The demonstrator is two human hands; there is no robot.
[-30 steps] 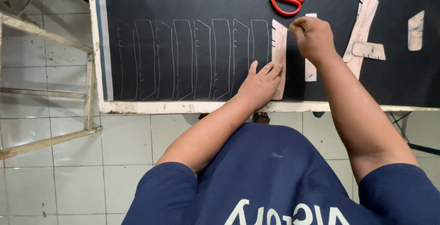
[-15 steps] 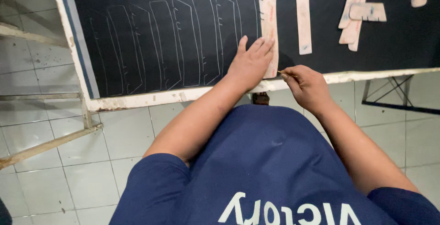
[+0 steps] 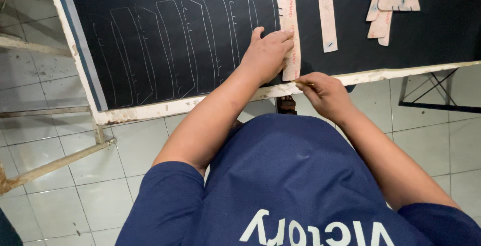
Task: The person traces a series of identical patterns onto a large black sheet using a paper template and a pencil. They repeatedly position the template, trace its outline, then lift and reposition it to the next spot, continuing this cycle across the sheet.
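My left hand [image 3: 268, 53] lies flat on a long pale cardboard pattern strip [image 3: 288, 15], pressing it onto the black sheet [image 3: 175, 5] that covers the table. My right hand [image 3: 323, 93] is at the strip's near end by the table's front edge, fingers pinched on a thin marking tool [image 3: 302, 83] that is mostly hidden. Several chalk outlines [image 3: 165, 50] of the same strip shape run in a row to the left of the strip.
Another long strip [image 3: 325, 13] and a few shorter cardboard pieces [image 3: 388, 5] lie on the sheet to the right. The white table edge [image 3: 150, 110] runs along the front. Tiled floor and a metal frame [image 3: 50, 160] are at the left, table legs [image 3: 436, 95] at right.
My right hand has come down from the strip's far end to its near end at the table edge. The view has shifted, so the red scissors are out of sight. My left hand stays on the strip.
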